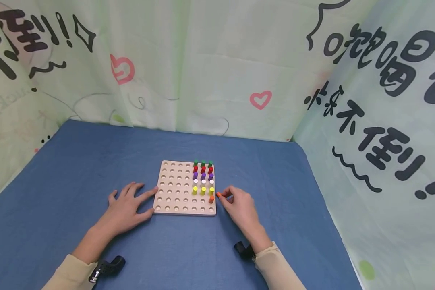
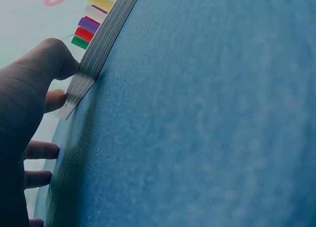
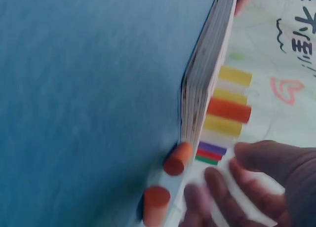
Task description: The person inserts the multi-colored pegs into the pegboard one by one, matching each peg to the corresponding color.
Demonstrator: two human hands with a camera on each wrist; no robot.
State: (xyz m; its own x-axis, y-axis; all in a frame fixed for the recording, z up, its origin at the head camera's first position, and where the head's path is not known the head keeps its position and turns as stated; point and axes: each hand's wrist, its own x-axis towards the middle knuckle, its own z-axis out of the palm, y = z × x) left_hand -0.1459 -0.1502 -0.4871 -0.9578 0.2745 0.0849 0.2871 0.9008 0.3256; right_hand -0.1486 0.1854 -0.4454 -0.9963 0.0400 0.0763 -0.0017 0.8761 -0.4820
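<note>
A wooden pegboard [image 1: 174, 189] lies on the blue cloth, with green, red, purple, white and yellow pegs in its right-hand columns. One orange peg [image 1: 212, 199] stands in a hole near its right edge. My left hand [image 1: 125, 211] has its fingers spread, thumb and index finger touching the board's left edge. Just off the right edge is my right hand [image 1: 241, 207], fingers loosely bent. The right wrist view shows two loose orange pegs, one [image 3: 177, 159] by the board and another [image 3: 156, 206] beside it; my fingertips hover apart from both, with nothing between them.
A blue cloth [image 1: 130, 149] covers the table. Pale printed curtains [image 1: 217, 60] hang at the back and both sides. Each wrist bears a small black camera, one [image 1: 110, 266] at the left sleeve and one [image 1: 244, 250] at the right.
</note>
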